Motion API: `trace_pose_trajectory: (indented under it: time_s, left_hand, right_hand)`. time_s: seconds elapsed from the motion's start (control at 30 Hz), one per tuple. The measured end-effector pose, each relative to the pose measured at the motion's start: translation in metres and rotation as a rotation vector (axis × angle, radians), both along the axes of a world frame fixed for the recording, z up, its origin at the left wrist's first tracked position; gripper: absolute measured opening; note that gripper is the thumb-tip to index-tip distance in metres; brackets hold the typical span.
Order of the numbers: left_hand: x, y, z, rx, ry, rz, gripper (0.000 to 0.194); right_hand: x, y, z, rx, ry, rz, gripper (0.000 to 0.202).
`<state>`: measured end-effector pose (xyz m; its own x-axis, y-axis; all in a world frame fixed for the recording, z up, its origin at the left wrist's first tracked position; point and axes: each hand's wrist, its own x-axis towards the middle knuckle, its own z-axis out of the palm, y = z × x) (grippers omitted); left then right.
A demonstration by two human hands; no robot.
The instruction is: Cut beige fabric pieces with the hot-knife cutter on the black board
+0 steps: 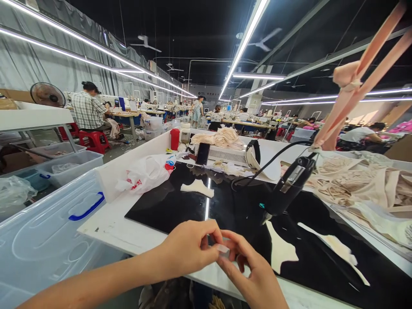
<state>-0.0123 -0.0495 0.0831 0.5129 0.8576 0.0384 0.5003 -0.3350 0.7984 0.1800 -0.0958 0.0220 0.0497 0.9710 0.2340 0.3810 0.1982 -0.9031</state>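
Note:
Above the near edge of the black board [161,206], my two hands meet. My left hand [193,246] pinches a small whitish, translucent piece [223,249] between thumb and forefinger. The curled fingers of my right hand [246,262] are at the same piece, its thumb and forefinger closing around its other side. What the piece is, I cannot make out. Cream fabric cut-outs lie on the board: one [198,188] beyond my hands, another [281,249] right of them, and a narrow one [331,244] farther right.
A black corded tool [288,186] with a pointed tip hangs from knotted pink straps [349,81] over the board. Behind stand a phone [202,153] and a white vented box [225,153]. A plastic bag [148,171] lies left, beige fabric [363,180] right. Other people sit at distant tables.

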Motion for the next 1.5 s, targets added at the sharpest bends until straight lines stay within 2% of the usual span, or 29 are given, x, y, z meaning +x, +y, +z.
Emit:
trace_pose_trajectory:
  time_s: [0.07,0.2,0.33,0.4,0.5,0.6,0.73,0.87,0.93,1.03,1.1,1.17,1.23,1.37,1.5]
  left_hand:
    - [0.001,-0.001,0.0,0.053,0.01,-0.005,0.006]
    - [0.002,0.002,-0.004,0.107,-0.088,-0.039,0.008]
    - [0.001,0.012,-0.015,-0.071,-0.269,-0.056,0.048]
    - [0.0,0.016,-0.021,-0.213,-0.322,-0.064,0.059]
    - [-0.002,0.018,-0.028,-0.42,-0.409,-0.092,0.05]
    - [-0.002,0.017,-0.029,-0.561,-0.511,-0.087,0.041]
    - [-0.002,0.018,-0.027,-0.657,-0.624,-0.063,0.045]
    - [-0.004,0.021,-0.028,-0.671,-0.62,-0.054,0.047]
    - [-0.006,0.023,-0.03,-0.66,-0.606,-0.058,0.048]
    - [-0.01,0.024,-0.033,-0.658,-0.592,-0.061,0.049]
    - [-0.012,0.025,-0.033,-0.664,-0.572,-0.068,0.049]
    - [-0.013,0.025,-0.033,-0.662,-0.552,-0.085,0.048]
    - [-0.012,0.026,-0.032,-0.658,-0.546,-0.11,0.048]
    - [-0.009,0.031,-0.03,-0.638,-0.541,-0.151,0.046]
    - [-0.007,0.04,-0.032,-0.577,-0.482,-0.164,0.038]
  right_hand:
    - [-0.005,0.003,0.002,-0.091,0.027,0.045,0.031]
    - [-0.008,0.007,0.008,-0.209,0.202,0.071,0.043]
    - [-0.008,0.008,0.016,-0.258,0.4,0.02,0.048]
    - [-0.008,0.009,0.017,-0.245,0.464,0.001,0.048]
    - [-0.006,0.01,0.013,-0.224,0.531,-0.008,0.048]
    - [-0.004,0.011,0.005,-0.206,0.527,-0.023,0.048]
    - [-0.003,0.009,-0.003,-0.214,0.478,0.006,0.046]
    - [0.001,0.007,-0.009,-0.234,0.405,0.039,0.045]
    - [0.009,0.008,-0.013,-0.22,0.357,-0.03,0.046]
    - [0.028,0.011,-0.014,-0.143,0.268,-0.262,0.05]
    - [0.036,0.011,-0.011,-0.085,0.178,-0.344,0.05]
    - [0.034,0.009,-0.006,-0.042,0.089,-0.304,0.046]
    - [0.022,0.006,-0.002,-0.019,0.045,-0.2,0.042]
    - [-0.002,0.005,-0.003,-0.029,0.096,-0.051,0.039]
    - [-0.001,0.014,-0.004,-0.063,0.089,0.038,0.036]
